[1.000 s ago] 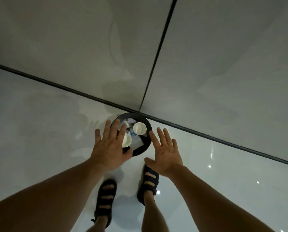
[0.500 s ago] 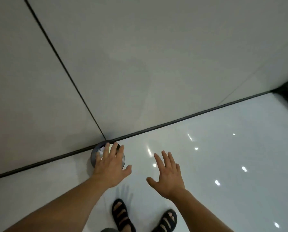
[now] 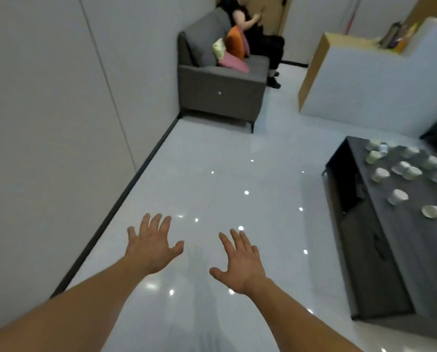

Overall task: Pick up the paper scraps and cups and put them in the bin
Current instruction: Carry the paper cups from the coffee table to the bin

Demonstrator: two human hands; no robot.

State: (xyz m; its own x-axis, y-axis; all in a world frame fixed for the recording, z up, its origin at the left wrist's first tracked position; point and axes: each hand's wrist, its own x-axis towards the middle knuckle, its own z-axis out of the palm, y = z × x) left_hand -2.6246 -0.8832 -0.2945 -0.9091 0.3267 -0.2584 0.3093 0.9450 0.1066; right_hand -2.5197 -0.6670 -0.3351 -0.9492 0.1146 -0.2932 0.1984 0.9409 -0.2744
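Several white paper cups point(image 3: 397, 196) lie scattered on a low dark table point(image 3: 380, 250) at the right, some on their sides. My left hand point(image 3: 152, 243) and my right hand point(image 3: 239, 264) are stretched out in front of me over the glossy white floor, fingers spread, both holding nothing. The cups are well to the right of my right hand. The bin is out of view. The picture is blurred, and I cannot make out paper scraps among the cups.
A grey sofa point(image 3: 220, 92) with coloured cushions stands against the wall ahead, and a person in dark clothes point(image 3: 260, 39) sits on it. A white counter with a wooden end point(image 3: 364, 80) stands at the far right. A wall point(image 3: 47, 123) runs along my left.
My view has swung from the black bin by the wall to the room, so the bin has left the frame and the table with cups has appeared. Both hands stay spread and hold nothing.
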